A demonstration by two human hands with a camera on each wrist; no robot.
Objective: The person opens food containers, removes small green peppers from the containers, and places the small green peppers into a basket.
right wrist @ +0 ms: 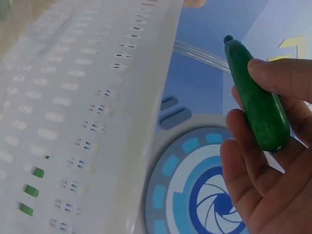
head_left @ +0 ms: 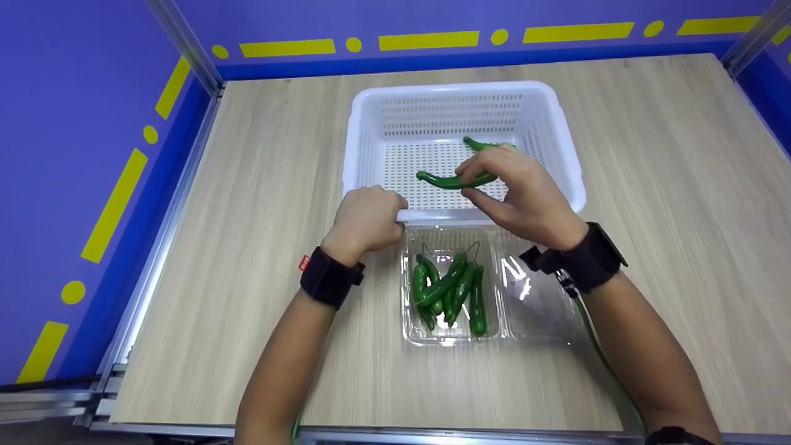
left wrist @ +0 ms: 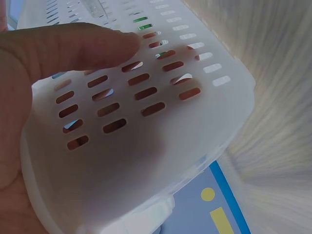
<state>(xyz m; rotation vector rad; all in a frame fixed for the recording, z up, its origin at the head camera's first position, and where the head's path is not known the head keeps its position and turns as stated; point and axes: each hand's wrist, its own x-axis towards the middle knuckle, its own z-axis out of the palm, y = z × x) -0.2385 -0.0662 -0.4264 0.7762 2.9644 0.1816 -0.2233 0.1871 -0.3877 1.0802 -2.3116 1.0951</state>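
My right hand [head_left: 522, 194] pinches a green chili pepper [head_left: 440, 180] between thumb and fingers, over the white slotted basket [head_left: 454, 88]. The right wrist view shows the thumb on one side of that pepper and the fingers behind it. At the basket's near left corner, my left hand [head_left: 369, 219] grips the rim. Its thumb [left wrist: 97, 46] presses the outer wall, and the other fingers show through the slots. Another green pepper [head_left: 476, 145] lies in the basket, partly hidden behind my right hand. Several more peppers [head_left: 460, 284] lie in a clear plastic box [head_left: 408, 334].
The clear box stands right against the basket's near side, its transparent lid [head_left: 537, 315] folded out to the right under my right wrist. Everything rests on a wood-grain table [head_left: 266, 185]. Blue panels with yellow marks [head_left: 426, 41] bound it at the back and sides.
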